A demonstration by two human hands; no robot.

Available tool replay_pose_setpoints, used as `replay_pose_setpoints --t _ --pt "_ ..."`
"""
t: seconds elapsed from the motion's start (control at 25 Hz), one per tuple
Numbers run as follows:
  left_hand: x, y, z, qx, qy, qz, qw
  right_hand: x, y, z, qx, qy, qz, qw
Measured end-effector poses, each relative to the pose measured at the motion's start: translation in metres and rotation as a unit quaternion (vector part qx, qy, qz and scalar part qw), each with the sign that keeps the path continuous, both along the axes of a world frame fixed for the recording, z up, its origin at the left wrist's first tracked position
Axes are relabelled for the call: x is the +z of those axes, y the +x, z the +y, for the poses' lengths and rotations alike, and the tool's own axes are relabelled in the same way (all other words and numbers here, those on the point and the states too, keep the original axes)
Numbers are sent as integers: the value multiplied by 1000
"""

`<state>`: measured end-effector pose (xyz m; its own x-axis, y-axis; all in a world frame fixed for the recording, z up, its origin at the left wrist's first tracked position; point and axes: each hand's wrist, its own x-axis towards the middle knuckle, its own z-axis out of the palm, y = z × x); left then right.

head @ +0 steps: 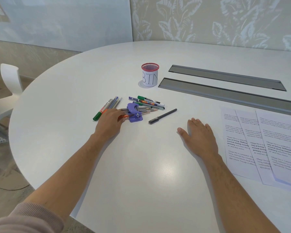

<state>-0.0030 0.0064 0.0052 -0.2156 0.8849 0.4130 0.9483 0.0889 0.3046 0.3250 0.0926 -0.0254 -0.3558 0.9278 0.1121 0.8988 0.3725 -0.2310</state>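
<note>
A pile of pens, pencils and markers [146, 103] lies in the middle of the white table [141, 165], with a purple hole punch [134, 113] on top of some pencils. My left hand [110, 122] reaches into the pile's left side, and its fingers pinch an orange pen [124, 116]. A green marker [102, 111] lies just left of that hand. A black pen [162, 116] lies apart to the right. My right hand [198, 137] rests flat on the table, fingers straight, holding nothing.
A red mesh cup [150, 74] labelled BIN stands behind the pile. Two grey cable slots [225, 91] run across the table at right. Three printed sheets [265, 145] overlap at the right edge. A white chair [8, 84] stands at left.
</note>
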Motion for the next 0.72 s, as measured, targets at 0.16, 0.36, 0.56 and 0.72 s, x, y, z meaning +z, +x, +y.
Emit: replay_pose_setpoints --t 0.16,0.36,0.56,0.72 --pt "-2 -15 -12 41 -8 -24 999 0 0 0 -2 -3 3 1000" --pt "-3 -39 -32 99 2 -66 993 0 0 0 -2 -6 3 1000" --pt "1 -56 -42 128 5 -60 990 1 0 -1 -2 -5 1 1000" --pt "4 -61 -47 142 15 -62 988 0 1 -1 -3 -3 1 1000"
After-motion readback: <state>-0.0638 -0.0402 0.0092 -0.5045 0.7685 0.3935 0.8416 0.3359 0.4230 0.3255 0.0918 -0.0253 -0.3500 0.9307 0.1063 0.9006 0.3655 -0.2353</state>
